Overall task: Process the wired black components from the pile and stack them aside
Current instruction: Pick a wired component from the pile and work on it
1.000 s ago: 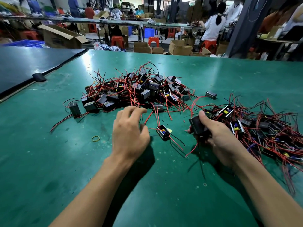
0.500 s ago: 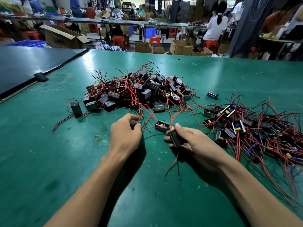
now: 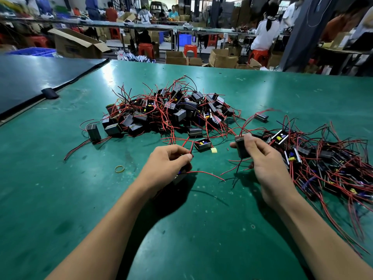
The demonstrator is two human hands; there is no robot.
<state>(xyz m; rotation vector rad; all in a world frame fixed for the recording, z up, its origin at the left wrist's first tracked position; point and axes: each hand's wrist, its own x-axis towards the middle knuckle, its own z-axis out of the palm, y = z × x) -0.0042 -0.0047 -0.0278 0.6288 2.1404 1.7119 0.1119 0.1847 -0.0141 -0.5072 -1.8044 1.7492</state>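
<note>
Black component (image 3: 241, 147) raised rightward, right hand (image 3: 266, 164) gripping

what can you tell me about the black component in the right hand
The black component is a boxy block, dark and plastic-looking. The right hand grips it roughly upright between thumb and fingers, lifted above the green table. Thin red wires trail from its lower end towards the table.
</note>
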